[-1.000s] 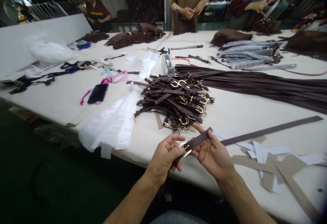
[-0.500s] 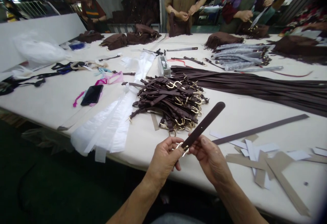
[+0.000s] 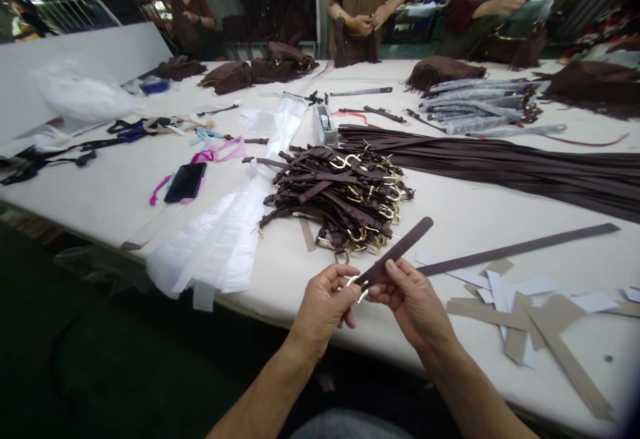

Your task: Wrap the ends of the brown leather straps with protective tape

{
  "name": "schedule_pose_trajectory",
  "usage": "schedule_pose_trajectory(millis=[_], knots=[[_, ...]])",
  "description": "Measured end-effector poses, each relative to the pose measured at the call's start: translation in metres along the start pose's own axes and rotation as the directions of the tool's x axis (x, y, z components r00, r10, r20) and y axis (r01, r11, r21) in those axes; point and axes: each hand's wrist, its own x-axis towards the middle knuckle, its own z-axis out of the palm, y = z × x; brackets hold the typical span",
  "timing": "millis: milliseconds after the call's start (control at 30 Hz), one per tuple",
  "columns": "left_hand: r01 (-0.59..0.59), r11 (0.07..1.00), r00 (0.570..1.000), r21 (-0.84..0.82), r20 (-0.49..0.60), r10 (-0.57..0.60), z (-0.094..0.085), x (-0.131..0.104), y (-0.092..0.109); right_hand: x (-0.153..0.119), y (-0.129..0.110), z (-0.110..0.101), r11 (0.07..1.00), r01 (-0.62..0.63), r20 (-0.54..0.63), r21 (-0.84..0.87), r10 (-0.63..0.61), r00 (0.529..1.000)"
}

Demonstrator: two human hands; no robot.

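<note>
In front of me a dark brown strap [image 3: 407,240] with a rounded tip slants up to the right, held above the table's near edge. Its lower end runs through a gold buckle [image 3: 358,288]. My left hand [image 3: 327,295] is closed on the buckle, pinching it between thumb and fingers. My right hand [image 3: 411,295] pinches the strap just past the buckle, thumb on top; its other fingers are curled underneath. Just beyond lies a heap of short brown straps [image 3: 330,192] with gold buckles and hooks. The strap's far lower end is hidden by my hands.
Long brown strips [image 3: 475,162] stretch off to the right, and one loose strip [image 3: 520,249] lies nearer. Paper and card scraps [image 3: 525,319] are scattered at right. White film [image 3: 215,239], a phone [image 3: 185,182] and a tape dispenser [image 3: 325,127] lie leftward. Co-workers [image 3: 373,19] stand across the table.
My right thumb has come over the top of the strap, and the strap's tip has dipped lower. The left hand keeps its hold on the buckle. A co-worker at right has raised a hand.
</note>
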Motion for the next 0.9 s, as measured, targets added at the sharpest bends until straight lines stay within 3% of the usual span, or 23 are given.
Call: schedule_pose_trajectory(millis=[233,467,567,633,733,800,833,867,900], knots=[[0.031,0.999,0.999,0.037,0.035,-0.032,-0.005,0.003,-0.002,0.001,0.002,0.0,0.999,0.015,0.025,-0.031,-0.014,1.0],[0.005,1.0,0.999,0.031,0.036,-0.006,-0.005,0.003,-0.002,-0.007,0.004,-0.001,0.922,0.193,0.018,-0.335,-0.199,0.98],[-0.009,0.998,1.0,0.066,0.019,0.007,-0.005,0.002,0.0,-0.014,0.004,0.0,0.79,0.279,0.043,-0.546,-0.305,0.951],[-0.028,0.994,1.0,0.105,0.014,0.027,-0.004,0.002,0.0,-0.018,0.007,0.002,0.621,0.372,0.111,-0.69,-0.417,0.902],[-0.094,0.967,0.995,0.236,0.006,0.095,-0.004,0.004,-0.001,-0.022,0.016,0.004,0.259,0.587,0.378,-0.767,-0.557,0.739],[-0.159,0.922,0.986,0.352,0.008,0.167,-0.006,0.006,-0.001,-0.024,0.02,0.004,0.093,0.685,0.524,-0.722,-0.573,0.63],[-0.192,0.899,0.98,0.393,0.027,0.197,-0.008,0.007,0.0,-0.024,0.019,0.004,0.065,0.708,0.559,-0.704,-0.564,0.608],[-0.227,0.88,0.973,0.418,0.062,0.222,-0.01,0.009,0.002,-0.024,0.016,0.003,0.085,0.715,0.573,-0.694,-0.536,0.62],[-0.265,0.859,0.964,0.438,0.105,0.244,-0.012,0.009,0.005,-0.024,0.011,0.002,0.151,0.704,0.566,-0.694,-0.49,0.663]])
